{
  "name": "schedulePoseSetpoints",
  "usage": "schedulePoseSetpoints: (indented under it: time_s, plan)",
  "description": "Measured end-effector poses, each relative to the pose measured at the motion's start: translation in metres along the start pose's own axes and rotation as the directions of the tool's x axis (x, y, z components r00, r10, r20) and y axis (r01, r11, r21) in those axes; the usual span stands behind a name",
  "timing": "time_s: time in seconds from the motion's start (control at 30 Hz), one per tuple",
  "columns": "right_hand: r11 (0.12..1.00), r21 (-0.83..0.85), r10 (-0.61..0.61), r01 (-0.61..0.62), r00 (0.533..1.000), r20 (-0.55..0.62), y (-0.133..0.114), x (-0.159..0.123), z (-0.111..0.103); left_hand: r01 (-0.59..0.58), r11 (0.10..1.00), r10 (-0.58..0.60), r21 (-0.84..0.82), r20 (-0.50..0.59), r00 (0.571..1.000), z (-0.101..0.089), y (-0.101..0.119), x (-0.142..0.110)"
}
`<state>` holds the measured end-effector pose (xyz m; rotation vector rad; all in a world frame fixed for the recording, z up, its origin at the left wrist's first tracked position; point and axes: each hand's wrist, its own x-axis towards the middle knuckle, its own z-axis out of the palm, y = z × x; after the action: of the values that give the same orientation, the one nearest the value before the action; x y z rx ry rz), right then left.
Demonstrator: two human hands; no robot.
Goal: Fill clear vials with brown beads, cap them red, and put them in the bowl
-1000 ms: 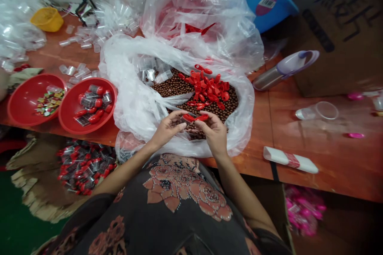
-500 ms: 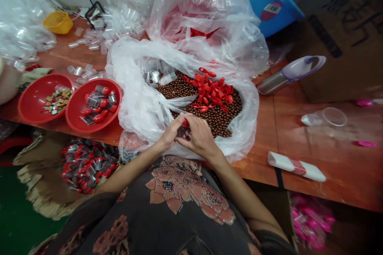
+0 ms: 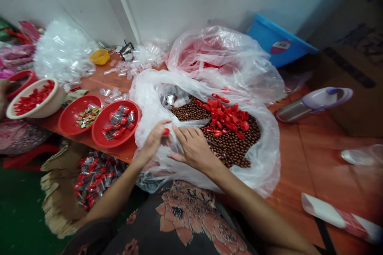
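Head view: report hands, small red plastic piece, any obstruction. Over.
Left hand holding small red plastic piece, mostly hidden. Right hand open, nothing visible in it. Crumpled white translucent plastic bag bunched beneath both hands.

Sm. red pc. in L grip, partly hid., blurry.

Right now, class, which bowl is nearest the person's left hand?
The red bowl of red-capped tubes. Farther from the left hand, its red neighbour holds colourful pieces and the white bowl red parts.
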<state>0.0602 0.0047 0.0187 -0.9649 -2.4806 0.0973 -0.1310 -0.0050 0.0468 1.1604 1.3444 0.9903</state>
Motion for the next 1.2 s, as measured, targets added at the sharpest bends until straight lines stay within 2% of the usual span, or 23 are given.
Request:
schedulePoseSetpoints:
  time_s: [0.07,0.1,0.17,0.23,0.27,0.3,0.33,0.4,0.43,0.47,0.53,0.57,0.63,0.7,0.77,0.83,0.87,0.9,0.93,0.97,1.07,1.13,1.2]
  plan:
    - [0.998,0.024,0.064,-0.065,0.997,0.035,0.004,-0.002,0.003,-0.095,0.960,0.150,0.264,-0.198,0.969,-0.053,0.023,0.007]
    - [0.994,0.029,0.101,-0.103,0.993,0.054,0.009,-0.006,0.006,-0.078,0.898,0.216,0.434,-0.278,0.936,-0.080,0.034,0.011]
    - [0.982,0.026,0.185,-0.188,0.979,0.089,0.023,-0.019,0.012,0.042,0.649,0.338,0.759,-0.337,0.879,-0.124,0.057,0.021]
    - [0.967,0.024,0.252,-0.255,0.963,0.096,0.041,-0.033,0.018,0.083,0.404,0.520,0.911,-0.304,0.798,-0.142,0.074,0.034]
    - [0.961,0.023,0.273,-0.276,0.958,0.089,0.050,-0.038,0.019,0.056,0.336,0.595,0.940,-0.258,0.761,-0.137,0.080,0.044]
    - [0.956,0.022,0.290,-0.292,0.954,0.074,0.058,-0.041,0.020,0.001,0.310,0.643,0.951,-0.210,0.736,-0.125,0.083,0.056]
    - [0.953,0.020,0.299,-0.301,0.952,0.057,0.064,-0.043,0.020,-0.075,0.315,0.652,0.946,-0.158,0.742,-0.105,0.084,0.070]
    - [0.951,0.023,0.306,-0.307,0.952,0.027,0.073,-0.042,0.018,-0.233,0.359,0.529,0.904,0.008,0.849,-0.053,0.077,0.103]
    - [0.951,0.030,0.307,-0.308,0.951,0.017,0.075,-0.040,0.017,-0.260,0.354,0.410,0.898,0.101,0.906,-0.026,0.070,0.121]
    - [0.950,0.040,0.309,-0.309,0.951,0.011,0.076,-0.038,0.017,-0.256,0.322,0.290,0.912,0.163,0.943,-0.001,0.061,0.139]
    - [0.945,0.066,0.319,-0.320,0.947,0.018,0.076,-0.035,0.016,-0.192,0.239,0.092,0.952,0.175,0.980,0.036,0.040,0.170]
    - [0.939,0.084,0.332,-0.333,0.943,0.025,0.077,-0.035,0.015,-0.180,0.222,0.055,0.958,0.172,0.984,0.046,0.030,0.181]
    - [0.919,0.140,0.367,-0.368,0.930,0.034,0.080,-0.037,0.014,-0.170,0.200,0.017,0.965,0.170,0.985,0.052,0.014,0.196]
    - [0.884,0.222,0.417,-0.412,0.909,0.025,0.085,-0.038,0.012,-0.206,0.201,0.017,0.958,0.207,0.978,0.048,0.007,0.198]
    - [0.836,0.302,0.480,-0.458,0.878,0.004,0.091,-0.037,0.008,-0.313,0.243,0.043,0.918,0.312,0.949,0.045,0.007,0.190]
    - [0.798,0.361,0.521,-0.482,0.854,-0.011,0.094,-0.033,0.005,-0.468,0.341,0.087,0.815,0.468,0.879,0.047,0.012,0.172]
    - [0.791,0.392,0.513,-0.470,0.858,-0.006,0.094,-0.030,0.004,-0.530,0.405,0.111,0.746,0.535,0.838,0.050,0.015,0.160]
    - [0.784,0.429,0.497,-0.448,0.868,0.000,0.094,-0.028,0.003,-0.561,0.471,0.128,0.681,0.576,0.807,0.053,0.016,0.147]
    - [0.775,0.466,0.476,-0.427,0.879,0.014,0.092,-0.028,0.002,-0.558,0.541,0.137,0.629,0.589,0.796,0.055,0.017,0.133]
    - [0.762,0.498,0.460,-0.414,0.887,0.034,0.091,-0.030,0.001,-0.526,0.612,0.136,0.591,0.576,0.806,0.055,0.017,0.120]
    - [0.697,0.551,0.492,-0.459,0.865,0.099,0.091,-0.051,-0.001,-0.325,0.787,0.086,0.525,0.428,0.900,0.040,0.008,0.086]
    - [0.631,0.544,0.582,-0.552,0.802,0.138,0.097,-0.070,-0.003,-0.202,0.841,0.029,0.502,0.332,0.943,0.024,-0.003,0.073]
    - [0.574,0.512,0.662,-0.639,0.730,0.169,0.104,-0.081,-0.005,-0.153,0.840,-0.033,0.521,0.330,0.944,0.013,-0.012,0.067]
